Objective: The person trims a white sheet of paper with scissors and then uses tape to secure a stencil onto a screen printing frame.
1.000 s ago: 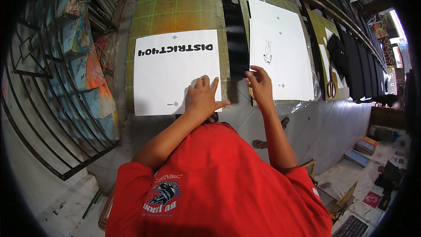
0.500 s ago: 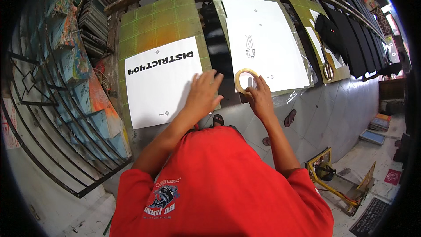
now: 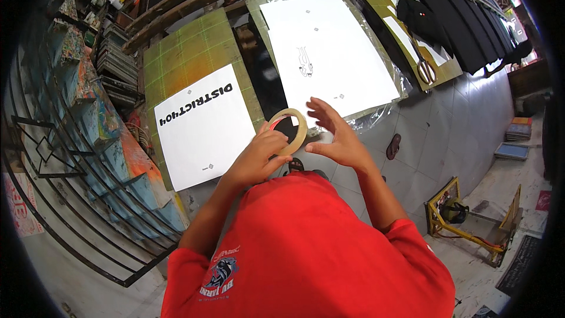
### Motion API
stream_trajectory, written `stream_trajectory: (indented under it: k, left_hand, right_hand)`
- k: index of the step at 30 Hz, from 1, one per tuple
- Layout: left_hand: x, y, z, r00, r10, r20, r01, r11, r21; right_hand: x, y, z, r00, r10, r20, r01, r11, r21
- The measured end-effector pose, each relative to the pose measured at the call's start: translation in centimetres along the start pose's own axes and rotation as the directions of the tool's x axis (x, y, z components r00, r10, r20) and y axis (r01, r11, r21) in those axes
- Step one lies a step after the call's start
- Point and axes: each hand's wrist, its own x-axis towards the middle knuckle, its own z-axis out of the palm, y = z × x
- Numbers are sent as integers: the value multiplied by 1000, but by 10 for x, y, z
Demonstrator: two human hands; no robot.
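Observation:
A roll of pale yellow tape (image 3: 299,133) is gripped in my left hand (image 3: 262,154), held up in front of the gap between two boards. Just to its right, my right hand (image 3: 339,137) has its fingers spread and touches nothing. On the left green board (image 3: 185,44) lies a white sheet (image 3: 203,132) with bold black lettering and small registration marks. Several larger white sheets (image 3: 335,53) lie on the middle board, the top one bearing a small line drawing (image 3: 305,62).
Scissors (image 3: 425,70) and paper strips lie on the right board (image 3: 442,75), beside black cloth (image 3: 421,17). Black metal railing (image 3: 76,224) curves along the left, near paint-stained steps (image 3: 120,159). A yellow frame (image 3: 444,206) stands at the lower right. One sandal (image 3: 393,146) lies on the tiles.
The tape roll came off the middle board and passed from my right hand to my left. My right hand has let go and spread its fingers. The view has shifted slightly.

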Motion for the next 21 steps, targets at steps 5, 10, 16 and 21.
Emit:
stream_trajectory:
  k: [5,10,16,21]
  left_hand:
    - [-6,10,4,1000,-30,-3,31,998,48]
    - [-8,10,12,996,-39,-82,49,990,129]
    - [-6,16,17,990,-68,-124,85,986,140]
    - [-7,14,22,995,-16,-94,33,983,180]
  right_hand:
    - [-1,-8,12,1000,-25,7,25,998,61]
    - [-8,-15,15,989,-106,-100,86,980,-182]
    - [-11,-15,16,970,-199,-142,163,959,-233]
    - [-11,-14,10,974,-184,-131,154,965,-212]
